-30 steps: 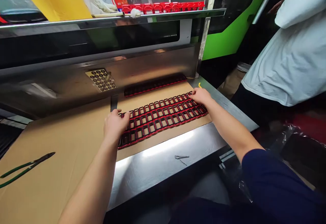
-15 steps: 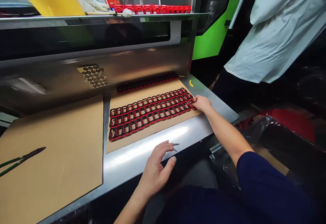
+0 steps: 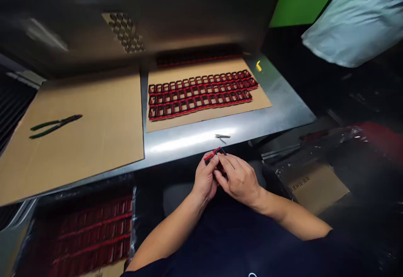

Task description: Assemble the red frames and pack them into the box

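In front of my body, both hands are closed around a small red-and-black plastic frame (image 3: 219, 151). My left hand (image 3: 204, 178) grips it from the left, thumb on top. The fingers of my right hand (image 3: 241, 178) press on it from the right and cover most of it. Beyond them, several matching frames stand in three rows (image 3: 201, 94) on a sheet of cardboard (image 3: 262, 98); the nearest row ends short of the others at the right. A small metal tool (image 3: 222, 136), apparently nippers, lies by the table edge.
Green-handled pliers (image 3: 56, 126) lie on the left cardboard sheet (image 3: 103, 142). A yellow-handled tool (image 3: 258, 66) is at the back right. Below left stands a lined box of red frames (image 3: 94, 231); a plastic-lined carton (image 3: 317, 189) is at right. A person in a pale shirt (image 3: 359, 21) stands beyond.
My right hand has drawn back from the right end of the nearest row with a frame. Both hands now meet on it before my body, and the view has tilted down.
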Motion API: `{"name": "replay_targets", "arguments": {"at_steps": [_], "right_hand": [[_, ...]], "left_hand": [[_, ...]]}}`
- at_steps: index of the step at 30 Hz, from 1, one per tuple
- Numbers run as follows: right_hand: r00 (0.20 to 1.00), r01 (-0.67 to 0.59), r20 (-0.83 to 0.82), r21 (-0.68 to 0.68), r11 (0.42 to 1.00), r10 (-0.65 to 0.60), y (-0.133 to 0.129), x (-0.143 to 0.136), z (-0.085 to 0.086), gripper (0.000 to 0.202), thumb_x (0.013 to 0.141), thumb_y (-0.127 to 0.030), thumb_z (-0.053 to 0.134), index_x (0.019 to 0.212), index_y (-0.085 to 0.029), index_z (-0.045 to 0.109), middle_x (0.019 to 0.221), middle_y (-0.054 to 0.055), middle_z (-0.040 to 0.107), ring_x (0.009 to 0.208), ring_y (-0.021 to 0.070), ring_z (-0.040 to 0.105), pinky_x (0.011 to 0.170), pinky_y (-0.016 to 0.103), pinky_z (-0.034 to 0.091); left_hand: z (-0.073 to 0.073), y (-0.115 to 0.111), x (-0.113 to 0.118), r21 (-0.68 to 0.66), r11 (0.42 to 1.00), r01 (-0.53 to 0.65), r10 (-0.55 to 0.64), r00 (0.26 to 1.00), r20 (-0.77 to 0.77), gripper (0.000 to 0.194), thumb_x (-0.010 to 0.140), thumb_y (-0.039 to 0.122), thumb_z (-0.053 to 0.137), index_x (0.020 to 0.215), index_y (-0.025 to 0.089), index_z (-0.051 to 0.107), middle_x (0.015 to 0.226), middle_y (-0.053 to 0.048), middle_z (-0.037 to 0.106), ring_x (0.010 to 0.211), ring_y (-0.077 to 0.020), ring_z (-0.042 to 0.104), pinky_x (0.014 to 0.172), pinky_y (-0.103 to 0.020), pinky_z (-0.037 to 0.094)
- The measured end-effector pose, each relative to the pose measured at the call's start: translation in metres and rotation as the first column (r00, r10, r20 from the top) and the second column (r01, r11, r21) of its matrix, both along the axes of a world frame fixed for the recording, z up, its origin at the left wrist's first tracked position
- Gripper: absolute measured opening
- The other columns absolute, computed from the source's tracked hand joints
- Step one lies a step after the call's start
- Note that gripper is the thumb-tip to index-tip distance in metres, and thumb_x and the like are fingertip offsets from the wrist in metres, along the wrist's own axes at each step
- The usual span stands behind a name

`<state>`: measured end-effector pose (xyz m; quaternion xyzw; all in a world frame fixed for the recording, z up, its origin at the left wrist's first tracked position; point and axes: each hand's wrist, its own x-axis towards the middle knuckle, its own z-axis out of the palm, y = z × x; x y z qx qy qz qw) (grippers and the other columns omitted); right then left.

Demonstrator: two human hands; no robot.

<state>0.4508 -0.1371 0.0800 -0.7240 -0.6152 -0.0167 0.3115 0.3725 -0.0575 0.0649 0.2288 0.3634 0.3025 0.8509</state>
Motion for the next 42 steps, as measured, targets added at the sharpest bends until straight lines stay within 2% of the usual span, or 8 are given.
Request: {"name": "replay_targets", "arguments": {"at_steps": [9,11,14,16,21,24,38,42], "right_hand": [[0.908,-0.202,-0.353,0.097,0.975,0.224,-0.024,-0.005,0.000,0.067,0.087,-0.027,0.072,0.148,-0.040,0.048,0.139,0.008,0.065,0.119,0.0309,0.069,0.095,0.049,0.063],[0.765,-0.227,-0.597,0.099,0.969,0.240,-0.018,-0.005,-0.003,0.082,0.080,-0.034,0.082,0.152,-0.038,0.042,0.149,0.009,0.055,0.129,0.0317,0.063,0.100,0.049,0.061],[0.414,-0.375,-0.875,0.087,0.923,0.251,-0.002,-0.010,-0.008,0.096,0.072,-0.050,0.087,0.153,-0.031,0.040,0.152,0.012,0.052,0.133,0.0317,0.060,0.105,0.048,0.057],[0.337,-0.389,-0.910,0.098,0.916,0.240,0.006,-0.014,-0.008,0.086,0.073,-0.048,0.085,0.147,-0.029,0.046,0.146,0.012,0.058,0.129,0.0302,0.063,0.106,0.046,0.056],[0.729,-0.326,-0.657,-0.091,0.941,0.189,0.011,-0.008,0.012,0.069,0.068,-0.030,0.085,0.131,-0.028,0.057,0.130,0.011,0.067,0.125,0.0310,0.064,0.107,0.049,0.054],[0.848,-0.325,-0.493,-0.196,0.925,0.193,0.010,-0.003,0.023,0.062,0.067,-0.029,0.082,0.124,-0.023,0.059,0.126,0.013,0.068,0.131,0.0350,0.059,0.108,0.054,0.052],[0.763,-0.419,-0.552,-0.026,0.908,0.336,0.003,0.005,-0.009,0.081,0.074,-0.052,0.086,0.141,-0.022,0.051,0.133,0.015,0.065,0.131,0.0325,0.059,0.108,0.052,0.052],[0.767,-0.385,-0.569,-0.037,0.922,0.297,0.003,0.004,-0.007,0.080,0.070,-0.057,0.087,0.134,-0.020,0.055,0.121,0.014,0.069,0.113,0.0302,0.067,0.096,0.048,0.058]], "left_hand": [[0.004,0.000,-0.053,-0.128,0.987,-0.095,0.101,0.994,0.039,0.045,0.054,0.027,0.091,0.084,0.020,0.058,0.070,0.006,0.064,0.059,-0.0090,0.061,0.058,-0.022,0.051],[0.005,-0.001,-0.059,-0.155,0.986,-0.059,0.080,0.988,0.133,0.045,0.054,0.030,0.090,0.083,0.021,0.056,0.064,0.008,0.057,0.051,-0.0065,0.054,0.052,-0.020,0.046],[0.000,-0.004,-0.063,-0.161,0.986,0.035,0.001,0.976,0.217,0.049,0.053,0.039,0.090,0.078,0.021,0.052,0.060,0.008,0.049,0.046,-0.0044,0.045,0.045,-0.020,0.040],[-0.007,-0.006,-0.065,-0.161,0.983,0.092,-0.060,0.979,0.192,0.052,0.052,0.044,0.090,0.075,0.020,0.050,0.059,0.007,0.048,0.046,-0.0050,0.045,0.045,-0.021,0.040],[-0.016,-0.002,-0.079,-0.137,0.977,0.164,-0.154,0.985,0.083,0.055,0.052,0.046,0.095,0.078,0.019,0.056,0.068,0.003,0.060,0.058,-0.0117,0.059,0.053,-0.023,0.047],[-0.016,-0.001,-0.084,-0.099,0.964,0.248,-0.246,0.969,0.033,0.051,0.055,0.039,0.096,0.073,0.017,0.054,0.067,0.003,0.059,0.057,-0.0090,0.056,0.054,-0.020,0.044],[-0.018,-0.006,-0.080,-0.083,0.966,0.245,-0.244,0.969,0.027,0.045,0.061,0.039,0.093,0.073,0.018,0.055,0.059,0.006,0.058,0.043,-0.0066,0.048,0.046,-0.020,0.037],[-0.017,-0.009,-0.079,-0.093,0.964,0.248,-0.245,0.969,0.040,0.045,0.061,0.038,0.093,0.072,0.017,0.055,0.065,0.004,0.061,0.051,-0.0087,0.055,0.050,-0.020,0.041]]}}
